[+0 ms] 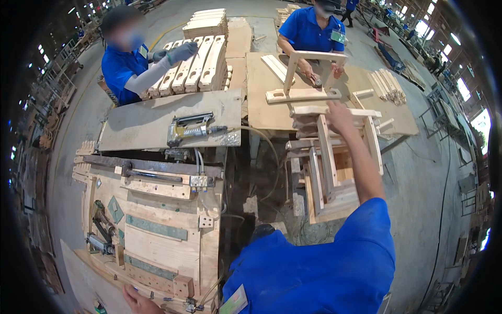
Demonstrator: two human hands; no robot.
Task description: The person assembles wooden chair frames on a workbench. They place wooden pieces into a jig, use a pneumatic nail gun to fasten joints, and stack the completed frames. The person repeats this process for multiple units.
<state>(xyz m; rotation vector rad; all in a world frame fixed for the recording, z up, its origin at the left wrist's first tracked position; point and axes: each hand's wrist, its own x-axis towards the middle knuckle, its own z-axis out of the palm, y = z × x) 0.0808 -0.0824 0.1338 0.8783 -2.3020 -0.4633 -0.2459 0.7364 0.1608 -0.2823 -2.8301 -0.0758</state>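
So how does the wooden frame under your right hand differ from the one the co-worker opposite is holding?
The near frame under the right hand tops a stack of similar frames; the far frame stands alone on the plywood table. The near one takes one hand, the far one two. Both are pale bare wood.

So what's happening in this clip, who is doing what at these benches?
In a woodworking shop, the person wearing the camera reaches the right hand out onto a wooden frame on top of a stack of similar frames. The left hand rests low at the edge of a plywood jig table. A nail gun lies unused on a plywood board. Across the bench, one co-worker handles another frame piece, and a second, gloved co-worker touches stacked wooden parts.
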